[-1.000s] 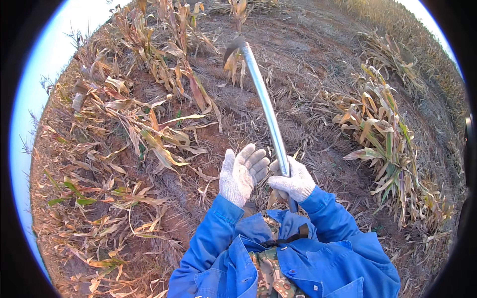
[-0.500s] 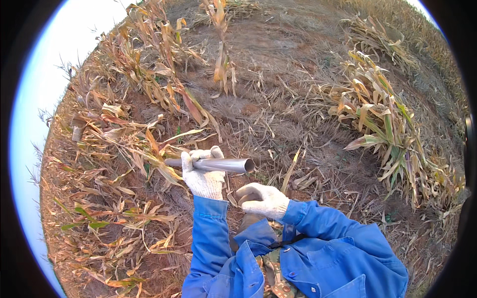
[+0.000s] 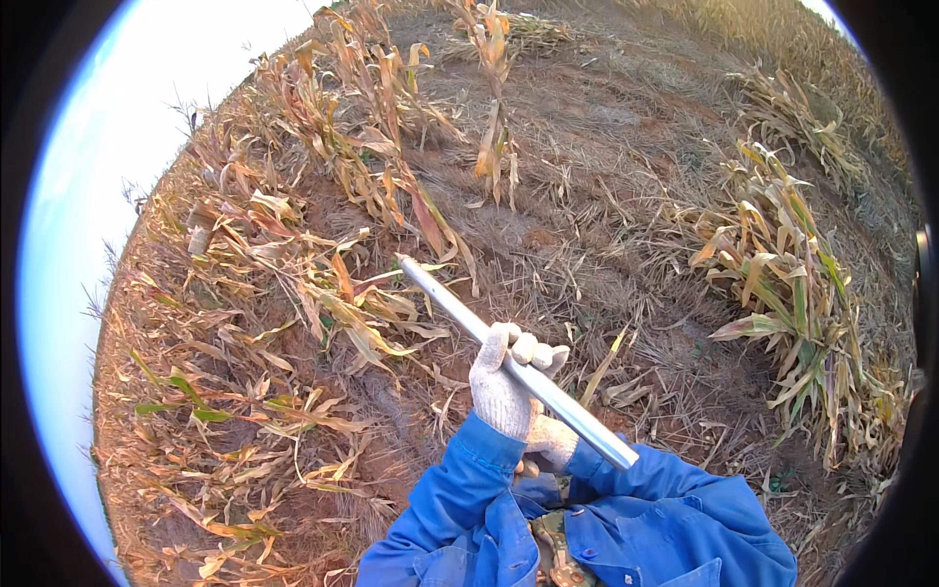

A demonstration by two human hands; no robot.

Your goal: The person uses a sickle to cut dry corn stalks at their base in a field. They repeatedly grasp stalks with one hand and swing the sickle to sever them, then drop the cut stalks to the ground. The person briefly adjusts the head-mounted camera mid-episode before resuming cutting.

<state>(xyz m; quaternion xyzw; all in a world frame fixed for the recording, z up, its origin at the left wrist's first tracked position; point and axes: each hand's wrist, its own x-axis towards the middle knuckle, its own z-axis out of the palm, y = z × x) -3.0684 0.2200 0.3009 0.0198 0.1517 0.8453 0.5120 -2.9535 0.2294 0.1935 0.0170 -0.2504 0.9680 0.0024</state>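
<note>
My left hand (image 3: 503, 393), in a white knitted glove, is closed around a long silvery metal tube (image 3: 458, 307). The tube slants from the upper left down toward the right, and its lower end passes over my right forearm. Just below and behind the left hand is my right hand (image 3: 554, 439), also gloved in white. It lies close to the left wrist, and most of its fingers are hidden behind that wrist and sleeve, so their grip does not show.
Dry, bent maize stalks (image 3: 342, 313) cover the ground on the left. Cut stalks lie in a bundle (image 3: 782, 284) on the right, with another heap (image 3: 802, 122) beyond. A few stalks stand upright (image 3: 494, 108) ahead. Straw litter (image 3: 587, 264) covers the soil between them.
My left hand has moved right and down and turned the tube from nearly level to a steep slant, showing more of its length. My right hand has gone under the left wrist.
</note>
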